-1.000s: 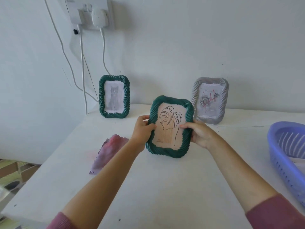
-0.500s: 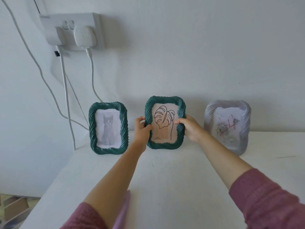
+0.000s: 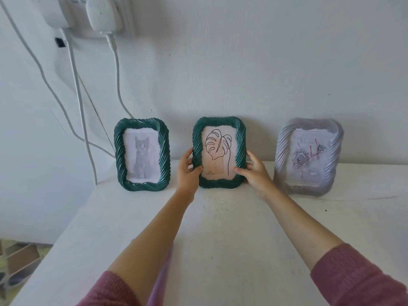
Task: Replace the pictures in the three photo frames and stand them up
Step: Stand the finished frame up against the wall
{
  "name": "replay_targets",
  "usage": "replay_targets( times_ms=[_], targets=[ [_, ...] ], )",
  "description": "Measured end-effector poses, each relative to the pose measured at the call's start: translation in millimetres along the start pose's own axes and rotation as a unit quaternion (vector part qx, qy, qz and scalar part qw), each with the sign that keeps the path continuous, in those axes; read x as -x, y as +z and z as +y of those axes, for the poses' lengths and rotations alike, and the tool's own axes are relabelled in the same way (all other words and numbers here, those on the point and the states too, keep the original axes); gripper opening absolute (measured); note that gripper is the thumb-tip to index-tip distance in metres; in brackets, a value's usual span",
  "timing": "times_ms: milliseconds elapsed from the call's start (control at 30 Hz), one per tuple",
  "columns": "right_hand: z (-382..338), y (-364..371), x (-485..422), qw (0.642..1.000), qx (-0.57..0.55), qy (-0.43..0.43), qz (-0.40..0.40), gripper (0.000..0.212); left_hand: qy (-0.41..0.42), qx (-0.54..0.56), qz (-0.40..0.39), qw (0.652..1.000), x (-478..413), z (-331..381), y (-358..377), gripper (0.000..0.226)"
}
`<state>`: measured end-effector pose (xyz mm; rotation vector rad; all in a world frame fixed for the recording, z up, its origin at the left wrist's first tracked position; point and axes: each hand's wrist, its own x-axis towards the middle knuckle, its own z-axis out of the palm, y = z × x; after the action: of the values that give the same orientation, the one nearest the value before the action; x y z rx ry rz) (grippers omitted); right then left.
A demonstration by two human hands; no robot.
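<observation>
Leaf-drawing frame [image 3: 219,152] upright at the far edge of the white table [image 3: 220,228], close to the wall; we cannot tell if it leans on it. Our left hand [image 3: 187,171] pinches its left rim, thumb on the front, fingers curled behind. Our right hand [image 3: 256,171] pinches the right rim likewise. Cat frame [image 3: 142,154] stands just left, grey rose frame [image 3: 308,156] right; each gap fits one hand. Table's left edge falls away beside the cat frame. White cables [image 3: 77,107] hang down the wall there.
</observation>
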<state>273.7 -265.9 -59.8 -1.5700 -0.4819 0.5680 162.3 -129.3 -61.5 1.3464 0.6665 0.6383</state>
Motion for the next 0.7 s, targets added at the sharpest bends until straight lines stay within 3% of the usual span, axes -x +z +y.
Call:
replay_targets(
  times_ms=[700],
  targets=[
    [6, 1, 26, 1.0, 0.025, -0.002, 0.003, 0.069, 0.033, -0.031, -0.025, 0.999, 22, 5, -9, 0.056]
  ],
)
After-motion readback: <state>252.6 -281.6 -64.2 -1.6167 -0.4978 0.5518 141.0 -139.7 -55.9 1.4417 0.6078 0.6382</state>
